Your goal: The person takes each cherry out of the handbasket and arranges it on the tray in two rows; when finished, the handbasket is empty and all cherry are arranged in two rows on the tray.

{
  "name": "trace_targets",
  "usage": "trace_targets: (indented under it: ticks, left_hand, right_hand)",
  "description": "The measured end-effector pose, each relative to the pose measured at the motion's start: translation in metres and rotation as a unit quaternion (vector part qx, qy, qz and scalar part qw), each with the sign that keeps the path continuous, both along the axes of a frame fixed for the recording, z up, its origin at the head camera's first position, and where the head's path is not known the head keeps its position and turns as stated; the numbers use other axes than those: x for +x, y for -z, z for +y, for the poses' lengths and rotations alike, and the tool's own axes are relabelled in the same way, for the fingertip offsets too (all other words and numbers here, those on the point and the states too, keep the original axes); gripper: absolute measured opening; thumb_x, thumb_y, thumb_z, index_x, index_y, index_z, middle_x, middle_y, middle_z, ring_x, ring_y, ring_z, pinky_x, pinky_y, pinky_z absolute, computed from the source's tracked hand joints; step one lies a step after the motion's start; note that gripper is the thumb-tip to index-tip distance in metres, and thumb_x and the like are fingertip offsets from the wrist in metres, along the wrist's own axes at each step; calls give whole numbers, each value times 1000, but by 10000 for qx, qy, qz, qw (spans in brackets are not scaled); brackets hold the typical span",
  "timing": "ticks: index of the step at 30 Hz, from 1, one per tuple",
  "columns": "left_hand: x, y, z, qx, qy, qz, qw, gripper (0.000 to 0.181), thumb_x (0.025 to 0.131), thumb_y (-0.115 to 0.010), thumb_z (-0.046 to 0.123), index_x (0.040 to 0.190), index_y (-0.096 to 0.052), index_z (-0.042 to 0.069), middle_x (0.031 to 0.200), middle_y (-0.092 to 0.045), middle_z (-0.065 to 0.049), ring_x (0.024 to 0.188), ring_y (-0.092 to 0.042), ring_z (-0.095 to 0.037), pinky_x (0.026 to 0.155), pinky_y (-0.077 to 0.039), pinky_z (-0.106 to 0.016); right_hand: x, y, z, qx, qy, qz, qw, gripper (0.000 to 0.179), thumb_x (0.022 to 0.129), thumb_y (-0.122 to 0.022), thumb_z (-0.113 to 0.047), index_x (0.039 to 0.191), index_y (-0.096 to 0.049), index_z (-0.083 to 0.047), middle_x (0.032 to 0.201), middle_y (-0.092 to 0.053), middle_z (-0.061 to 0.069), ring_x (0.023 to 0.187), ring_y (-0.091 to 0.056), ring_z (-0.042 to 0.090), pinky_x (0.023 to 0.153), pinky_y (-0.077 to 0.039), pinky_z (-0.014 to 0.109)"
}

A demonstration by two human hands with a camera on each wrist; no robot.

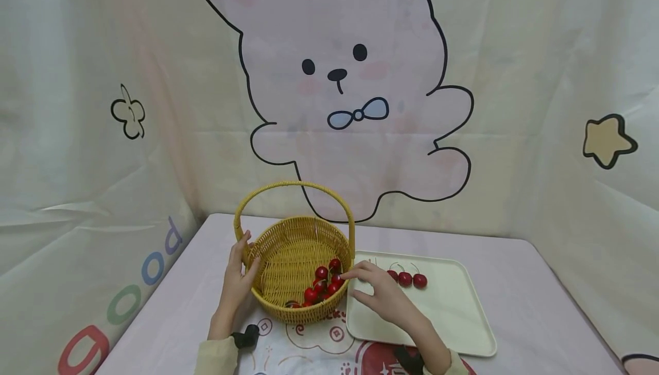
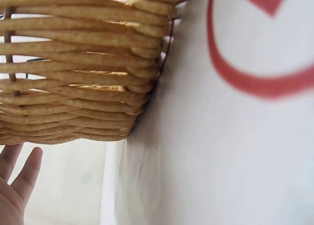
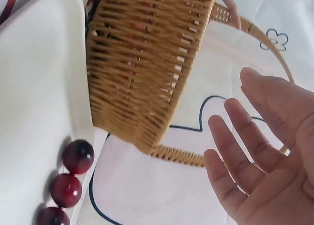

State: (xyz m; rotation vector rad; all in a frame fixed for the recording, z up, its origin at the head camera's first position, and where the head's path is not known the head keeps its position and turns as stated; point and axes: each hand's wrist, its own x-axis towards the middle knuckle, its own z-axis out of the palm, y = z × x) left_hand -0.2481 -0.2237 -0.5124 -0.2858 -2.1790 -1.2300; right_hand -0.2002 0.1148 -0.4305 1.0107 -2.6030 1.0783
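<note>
A yellow woven basket (image 1: pixel 283 266) with a tall arched handle (image 1: pixel 293 183) stands on the table, several red cherries (image 1: pixel 320 287) gathered in its right side. My left hand (image 1: pixel 237 280) rests against the basket's left side near the foot of the handle. In the left wrist view its fingers (image 2: pixel 27 173) look straight beside the woven wall. Over the basket's right rim is my right hand (image 1: pixel 383 295), fingers loosely bent and holding nothing; the right wrist view shows its palm bare. Dark red cherries (image 1: pixel 405 279) with stems lie in a row on the tray, partly behind that hand.
The cream rectangular tray (image 1: pixel 453 312) stands close against the basket's right side. A printed cloth (image 1: pixel 319 358) covers the front of the table (image 1: pixel 520 300). Fabric with a cartoon rabbit (image 1: pixel 345 152) hangs behind, and more fabric encloses both sides.
</note>
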Motion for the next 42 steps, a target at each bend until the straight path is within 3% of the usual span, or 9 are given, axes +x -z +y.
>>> trace_targets:
  ticks: [9, 13, 25, 33, 42]
  left_hand:
    - [0, 0, 0, -38, -30, -22, 10000, 70, 87, -61, 3, 145, -29, 26, 138, -40, -10, 115, -50, -32, 91, -39, -62]
    - [0, 0, 0, 2, -24, -1, 10000, 69, 87, -61, 4, 145, -30, 24, 138, -40, -9, 115, -50, -31, 90, -39, -62]
    - [-2, 1, 0, -58, -37, 105, 9999, 68, 86, -62, 2, 144, -31, 19, 137, -41, -10, 114, -51, -32, 88, -40, -62]
    - [-2, 0, -1, -156, 3, 76, 9999, 66, 88, -59, 3, 145, -30, 18, 139, -38, -11, 114, -50, -34, 89, -40, -61]
    - [-1, 1, 0, -60, -9, -29, 10000, 68, 88, -60, 4, 145, -29, 24, 138, -39, -9, 116, -50, -31, 90, -40, -57]
  right_hand:
    - [-5, 8, -33, -194, -755, -496, 9957, 27, 85, -65, -10, 111, -65, -15, 106, -61, 1, 97, -59, 20, 78, -52, 33]
    - [-11, 13, -46, -233, -1088, -786, 9907, 24, 87, -64, -10, 111, -65, -9, 106, -61, 9, 94, -59, 25, 75, -52, 32]
    - [-25, 13, -81, 532, -1272, -923, 9861, 30, 84, -67, -10, 114, -65, -9, 105, -66, 4, 96, -61, 17, 79, -51, 25]
    - [-36, 18, -99, 1026, -1661, -1043, 9752, 33, 84, -67, -11, 117, -64, -7, 111, -66, 5, 97, -63, 11, 80, -50, 20]
    - [-44, 21, -107, 1495, -1693, -1403, 9640, 34, 83, -68, -9, 116, -65, -10, 112, -66, 1, 99, -62, 7, 82, -49, 18]
